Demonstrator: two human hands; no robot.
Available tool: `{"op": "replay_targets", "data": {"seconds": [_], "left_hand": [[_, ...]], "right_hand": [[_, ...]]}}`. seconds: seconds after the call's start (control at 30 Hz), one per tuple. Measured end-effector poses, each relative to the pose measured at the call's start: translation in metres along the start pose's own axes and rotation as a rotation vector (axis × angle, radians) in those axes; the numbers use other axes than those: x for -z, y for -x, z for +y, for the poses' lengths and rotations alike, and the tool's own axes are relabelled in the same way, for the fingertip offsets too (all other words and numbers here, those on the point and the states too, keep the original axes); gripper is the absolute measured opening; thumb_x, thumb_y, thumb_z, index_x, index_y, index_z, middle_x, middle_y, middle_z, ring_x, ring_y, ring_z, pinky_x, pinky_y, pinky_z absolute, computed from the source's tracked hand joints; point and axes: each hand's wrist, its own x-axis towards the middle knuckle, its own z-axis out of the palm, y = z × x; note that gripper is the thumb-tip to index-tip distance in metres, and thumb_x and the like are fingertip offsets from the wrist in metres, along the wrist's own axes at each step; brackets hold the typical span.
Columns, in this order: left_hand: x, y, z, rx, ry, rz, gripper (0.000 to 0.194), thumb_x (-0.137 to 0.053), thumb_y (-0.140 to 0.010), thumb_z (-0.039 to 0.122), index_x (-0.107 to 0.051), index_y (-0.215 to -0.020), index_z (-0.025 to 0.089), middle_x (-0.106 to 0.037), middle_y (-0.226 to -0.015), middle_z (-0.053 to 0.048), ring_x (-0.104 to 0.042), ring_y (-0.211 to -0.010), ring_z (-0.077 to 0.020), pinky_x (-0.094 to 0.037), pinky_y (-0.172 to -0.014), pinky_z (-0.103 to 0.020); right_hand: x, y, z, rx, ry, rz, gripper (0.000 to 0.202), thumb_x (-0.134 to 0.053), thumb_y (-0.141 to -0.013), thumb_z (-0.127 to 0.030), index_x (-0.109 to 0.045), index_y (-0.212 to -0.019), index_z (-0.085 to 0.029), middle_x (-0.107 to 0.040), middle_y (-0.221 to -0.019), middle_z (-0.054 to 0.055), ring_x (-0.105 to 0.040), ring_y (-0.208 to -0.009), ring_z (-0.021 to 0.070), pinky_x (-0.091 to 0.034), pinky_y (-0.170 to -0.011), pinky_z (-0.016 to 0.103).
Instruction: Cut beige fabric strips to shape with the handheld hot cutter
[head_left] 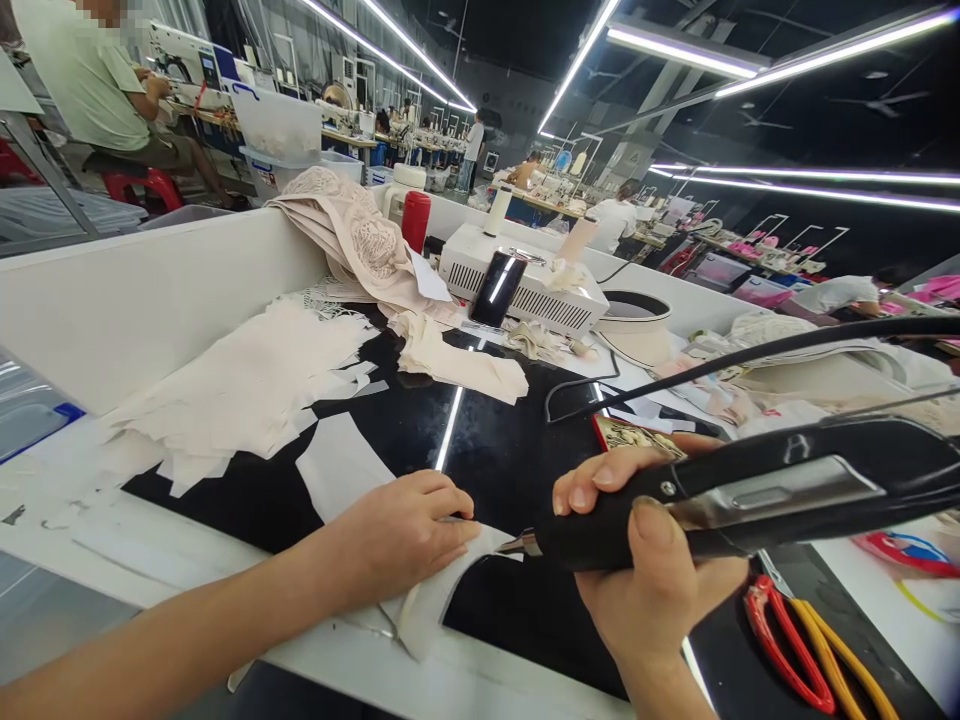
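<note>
My right hand [652, 550] is wrapped round a black handheld tool [600, 530] with a metal lever and a cord. The tool's pointed metal tip touches or sits just over the right end of a pale curved fabric piece [427, 615] at the front of the black glossy work surface [495, 470]. My left hand [420, 525] is closed on that fabric, its fingertips just left of the tip; something thin and dark shows between the fingers. A white curved piece [341, 465] lies partly behind my left hand.
Cream fabric pieces [240, 375] are piled at left. Behind stand a white vented box [525, 275], a phone [496, 288], a red container [415, 221] and lace fabric [352, 225]. Red-handled scissors [784, 640] and a yellow-handled tool [840, 655] lie at right. A person [90, 90] sits far left.
</note>
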Motion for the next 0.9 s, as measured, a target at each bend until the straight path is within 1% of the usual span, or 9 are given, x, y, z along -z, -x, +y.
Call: {"op": "replay_targets", "data": {"seconds": [0.3,0.47,0.57,0.67,0.73,0.77,0.83,0.9], "left_hand": [[-0.002,0.002,0.000,0.020,0.014,0.006,0.014,-0.066,-0.102,0.011,-0.072,-0.114,0.015,-0.072,-0.108,-0.008,-0.067,-0.102,-0.0194,-0.061,-0.094,-0.033],[-0.003,0.003,-0.001,0.022,0.029,0.004,0.014,-0.067,-0.103,0.014,-0.072,-0.116,0.015,-0.073,-0.109,-0.008,-0.068,-0.104,-0.0196,-0.062,-0.096,-0.034],[-0.003,0.003,-0.003,0.012,0.024,0.000,0.017,-0.067,-0.103,0.013,-0.071,-0.118,0.015,-0.072,-0.109,-0.008,-0.069,-0.103,-0.0201,-0.062,-0.096,-0.035],[0.001,0.003,0.000,0.007,-0.029,0.017,0.025,-0.063,-0.102,0.009,-0.067,-0.126,0.013,-0.072,-0.117,-0.011,-0.069,-0.108,-0.0222,-0.061,-0.103,-0.040],[0.006,0.003,0.006,0.010,-0.099,0.021,0.036,-0.060,-0.098,0.001,-0.062,-0.133,0.011,-0.070,-0.127,-0.013,-0.067,-0.118,-0.0246,-0.059,-0.108,-0.042],[0.010,0.003,0.011,0.017,-0.134,0.015,0.043,-0.058,-0.094,-0.004,-0.060,-0.135,0.010,-0.069,-0.129,-0.014,-0.066,-0.121,-0.0258,-0.058,-0.109,-0.041],[0.015,0.004,0.021,0.039,-0.176,-0.010,0.052,-0.055,-0.086,-0.010,-0.057,-0.135,0.007,-0.069,-0.127,-0.015,-0.066,-0.120,-0.0273,-0.060,-0.103,-0.038],[0.016,0.007,0.030,0.088,-0.166,-0.058,0.056,-0.053,-0.079,-0.012,-0.056,-0.131,0.008,-0.069,-0.119,-0.013,-0.069,-0.110,-0.0268,-0.063,-0.090,-0.035]], "right_hand": [[0.011,-0.006,-0.003,0.026,0.009,0.052,0.040,-0.083,-0.082,-0.027,-0.063,-0.116,-0.025,-0.067,-0.075,-0.005,-0.059,-0.055,0.0153,-0.053,-0.046,0.030],[0.012,-0.003,-0.003,0.025,0.027,0.043,0.039,-0.082,-0.084,-0.028,-0.062,-0.117,-0.025,-0.066,-0.076,-0.005,-0.060,-0.055,0.0152,-0.053,-0.048,0.030],[0.011,-0.002,-0.003,0.028,0.031,0.040,0.037,-0.081,-0.086,-0.025,-0.062,-0.117,-0.025,-0.067,-0.077,-0.004,-0.061,-0.056,0.0150,-0.054,-0.049,0.030],[0.010,-0.001,-0.005,0.024,0.033,0.036,0.037,-0.082,-0.086,-0.024,-0.063,-0.118,-0.025,-0.068,-0.078,-0.004,-0.063,-0.057,0.0152,-0.056,-0.050,0.030],[0.011,0.001,-0.006,0.027,0.040,0.036,0.038,-0.083,-0.085,-0.024,-0.064,-0.118,-0.025,-0.069,-0.078,-0.004,-0.063,-0.058,0.0154,-0.057,-0.050,0.031],[0.011,0.002,-0.007,0.028,0.046,0.038,0.038,-0.083,-0.085,-0.025,-0.064,-0.119,-0.025,-0.069,-0.078,-0.004,-0.064,-0.058,0.0155,-0.057,-0.051,0.031],[0.012,0.006,-0.008,0.025,0.059,0.045,0.039,-0.082,-0.085,-0.024,-0.064,-0.120,-0.025,-0.069,-0.079,-0.004,-0.064,-0.060,0.0157,-0.058,-0.052,0.032],[0.013,0.010,-0.010,0.023,0.069,0.050,0.039,-0.082,-0.086,-0.024,-0.064,-0.121,-0.026,-0.069,-0.081,-0.003,-0.064,-0.061,0.0159,-0.059,-0.054,0.032]]}}
